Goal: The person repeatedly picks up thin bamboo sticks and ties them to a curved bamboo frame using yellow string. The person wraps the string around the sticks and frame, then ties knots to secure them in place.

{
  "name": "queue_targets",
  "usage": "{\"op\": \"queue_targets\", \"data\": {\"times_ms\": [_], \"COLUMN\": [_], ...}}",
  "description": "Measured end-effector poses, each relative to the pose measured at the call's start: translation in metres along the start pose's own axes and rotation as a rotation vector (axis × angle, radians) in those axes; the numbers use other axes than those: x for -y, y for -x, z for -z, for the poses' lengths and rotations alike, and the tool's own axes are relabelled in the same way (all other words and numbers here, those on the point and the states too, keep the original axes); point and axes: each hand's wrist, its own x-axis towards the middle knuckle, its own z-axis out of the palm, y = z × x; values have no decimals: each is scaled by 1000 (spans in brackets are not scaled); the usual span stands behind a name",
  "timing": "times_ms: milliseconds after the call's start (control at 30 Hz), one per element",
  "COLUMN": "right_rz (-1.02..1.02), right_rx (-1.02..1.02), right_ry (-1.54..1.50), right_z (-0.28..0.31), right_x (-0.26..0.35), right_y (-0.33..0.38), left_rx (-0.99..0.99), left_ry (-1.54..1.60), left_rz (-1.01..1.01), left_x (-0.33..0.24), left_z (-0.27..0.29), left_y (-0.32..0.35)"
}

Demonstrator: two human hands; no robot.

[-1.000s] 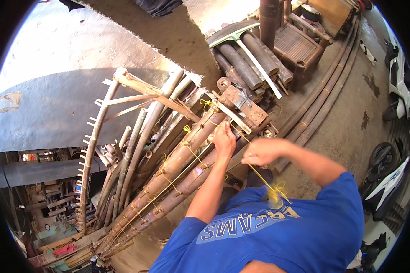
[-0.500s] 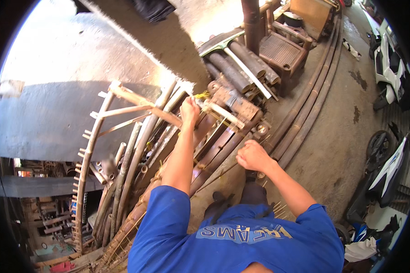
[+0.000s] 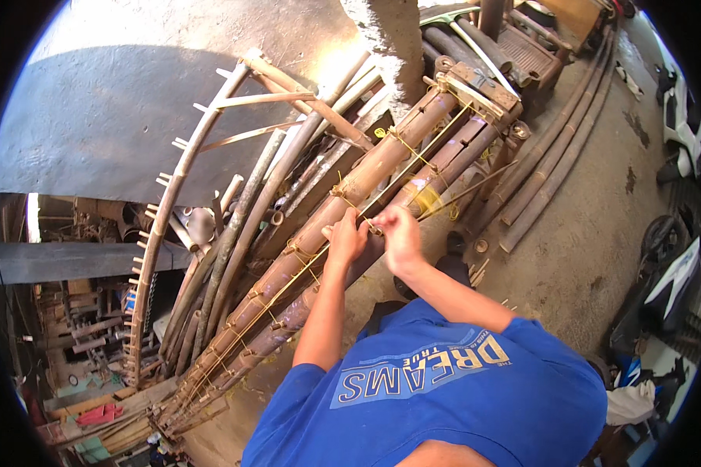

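Several thick brown bamboo poles lie side by side, slanting from lower left to upper right, and yellow cord binds them with knots along their length. My left hand and my right hand meet at the middle of the poles. Both pinch the yellow cord at a knot between them, fingers closed on it. A wooden block caps the poles' far end. My blue shirt fills the bottom of the view.
A curved bamboo frame with short pegs and thinner canes lean to the left of the poles. Long bamboo poles lie on the concrete ground at right. Parked motorbikes stand at the right edge. A cluttered workshop lies lower left.
My left hand has come down from the poles' far end. My right hand has come onto the poles, so both now meet on the cord at mid-pole. The view has shifted.
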Motion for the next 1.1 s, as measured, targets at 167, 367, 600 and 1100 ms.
{"op": "queue_targets", "data": {"times_ms": [167,367,600,1100], "right_rz": [130,-285,102,-423], "right_rx": [1131,947,1255,974], "right_ry": [1637,1218,1476,1195], "right_z": [-156,-114,7,-18], "right_x": [13,-9,58,-30], "right_y": [-40,-129,25,129], "left_rx": [-356,-271,-390,-464], "left_ry": [307,477,500,256], "left_rz": [-253,-36,-66,-111], "left_x": [87,26,16,111], "left_z": [-79,-13,-15,53], "left_y": [-26,6,-2,-60]}}
